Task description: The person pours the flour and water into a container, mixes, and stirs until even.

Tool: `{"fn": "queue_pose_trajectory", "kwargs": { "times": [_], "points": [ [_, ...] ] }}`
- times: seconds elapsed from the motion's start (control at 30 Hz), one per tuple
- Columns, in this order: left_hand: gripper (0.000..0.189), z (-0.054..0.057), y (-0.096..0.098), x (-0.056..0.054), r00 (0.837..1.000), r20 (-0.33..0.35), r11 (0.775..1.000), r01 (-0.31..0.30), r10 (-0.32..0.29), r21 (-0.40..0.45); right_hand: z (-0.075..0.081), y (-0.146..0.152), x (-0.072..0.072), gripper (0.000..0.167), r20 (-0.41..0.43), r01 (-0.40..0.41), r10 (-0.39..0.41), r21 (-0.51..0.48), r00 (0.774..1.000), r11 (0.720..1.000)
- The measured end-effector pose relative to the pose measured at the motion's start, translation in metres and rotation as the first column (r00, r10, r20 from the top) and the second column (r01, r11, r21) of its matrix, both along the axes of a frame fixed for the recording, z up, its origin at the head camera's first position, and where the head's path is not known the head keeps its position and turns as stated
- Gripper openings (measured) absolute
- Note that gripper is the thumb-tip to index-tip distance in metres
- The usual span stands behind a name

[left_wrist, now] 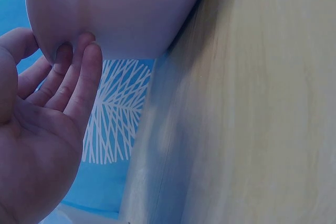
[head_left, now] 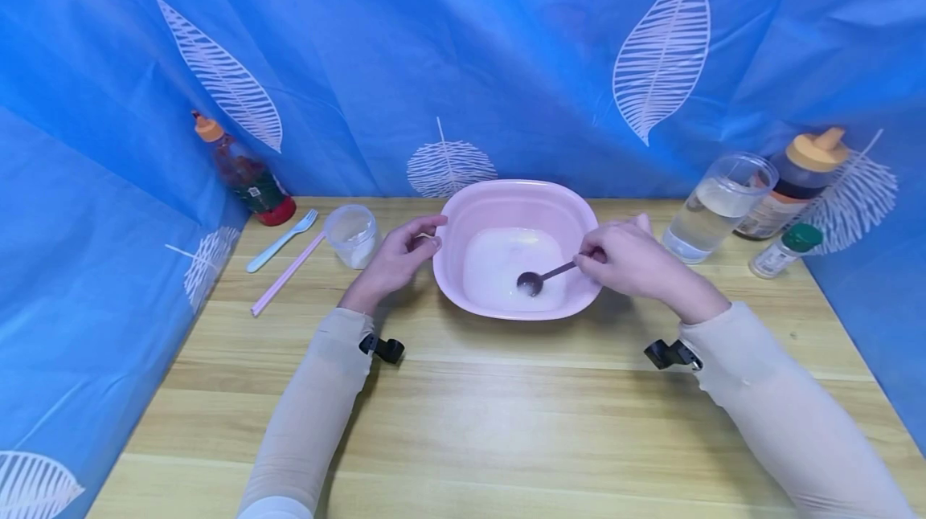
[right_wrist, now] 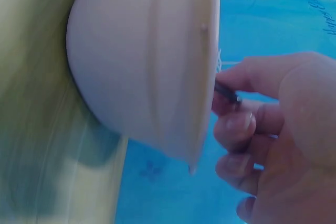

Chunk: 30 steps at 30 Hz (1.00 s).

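A pink basin [head_left: 463, 202] with whitish contents stands on the table. At its left side, my left hand [head_left: 402, 255] pinches the rim. The left wrist view has the thumb on one side of the basin's edge and fingertips [left_wrist: 92, 51] against the outer wall. Over the right rim, my right hand [head_left: 625, 258] pinches the handle of a dark spoon [head_left: 530, 284]. The spoon's bowl is down at the white contents, tilted in from the right. In the right wrist view, the handle end [right_wrist: 227, 92] shows between thumb and fingers, and the basin hides the rest.
Left of the basin are a clear cup [head_left: 351, 236] with white contents, a pink stick [head_left: 288, 274], a light blue fork [head_left: 282, 241] and a red sauce bottle [head_left: 249, 177]. Rightward stand a glass of water [head_left: 712, 210], an orange-capped bottle [head_left: 792, 181] and a green-capped jar [head_left: 784, 251]. Blue curtain [head_left: 535, 61] hangs behind.
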<state>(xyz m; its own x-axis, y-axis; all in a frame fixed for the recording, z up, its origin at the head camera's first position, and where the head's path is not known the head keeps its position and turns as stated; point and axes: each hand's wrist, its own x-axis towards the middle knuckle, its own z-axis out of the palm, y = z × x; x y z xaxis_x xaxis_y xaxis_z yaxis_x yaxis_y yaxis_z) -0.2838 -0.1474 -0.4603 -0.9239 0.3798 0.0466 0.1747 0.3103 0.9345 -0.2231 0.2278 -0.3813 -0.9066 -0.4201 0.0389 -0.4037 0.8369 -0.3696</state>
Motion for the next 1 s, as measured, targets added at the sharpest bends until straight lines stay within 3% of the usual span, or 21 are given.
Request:
{"fn": "queue_pose_trajectory", "kwargs": {
  "times": [0.13, 0.23, 0.4, 0.57, 0.67, 0.83, 1.0],
  "points": [
    [0.045, 0.000, -0.001, 0.000, 1.000, 0.009, 1.000, -0.001, 0.001, 0.001, 0.000, 0.009, -0.002, 0.016, -0.051, 0.062, -0.061, 0.021, 0.997, 0.998],
    [0.045, 0.000, -0.001, 0.000, 1.000, 0.014, 1.000, 0.003, -0.003, 0.009, 0.001, 0.012, -0.003, 0.017, -0.048, 0.063, -0.063, 0.006, 0.997, 0.998],
    [0.046, 0.000, -0.001, 0.001, 1.000, 0.016, 1.000, 0.010, -0.010, 0.022, 0.000, 0.009, -0.004, 0.015, 0.035, 0.006, -0.005, -0.049, 0.999, 0.999],
    [0.045, 0.000, -0.001, 0.000, 1.000, 0.015, 1.000, 0.010, -0.010, 0.024, -0.010, -0.007, -0.006, 0.016, 0.119, -0.025, 0.044, -0.150, 0.992, 0.988],
    [0.045, 0.000, -0.001, 0.000, 1.000, 0.019, 1.000, 0.007, -0.008, 0.022, -0.019, -0.020, -0.008, 0.019, 0.077, -0.019, 0.032, -0.165, 0.997, 0.986],
    [0.046, 0.001, -0.001, 0.000, 1.000, 0.026, 1.000, 0.012, -0.012, 0.019, -0.023, -0.029, -0.013, 0.020, -0.052, 0.041, -0.047, -0.106, 0.998, 0.993],
    [0.046, 0.002, -0.001, 0.000, 1.000, 0.020, 1.000, 0.011, -0.012, 0.016, -0.014, -0.019, -0.015, 0.020, -0.053, 0.109, -0.112, -0.059, 0.992, 0.992]
  ]
}}
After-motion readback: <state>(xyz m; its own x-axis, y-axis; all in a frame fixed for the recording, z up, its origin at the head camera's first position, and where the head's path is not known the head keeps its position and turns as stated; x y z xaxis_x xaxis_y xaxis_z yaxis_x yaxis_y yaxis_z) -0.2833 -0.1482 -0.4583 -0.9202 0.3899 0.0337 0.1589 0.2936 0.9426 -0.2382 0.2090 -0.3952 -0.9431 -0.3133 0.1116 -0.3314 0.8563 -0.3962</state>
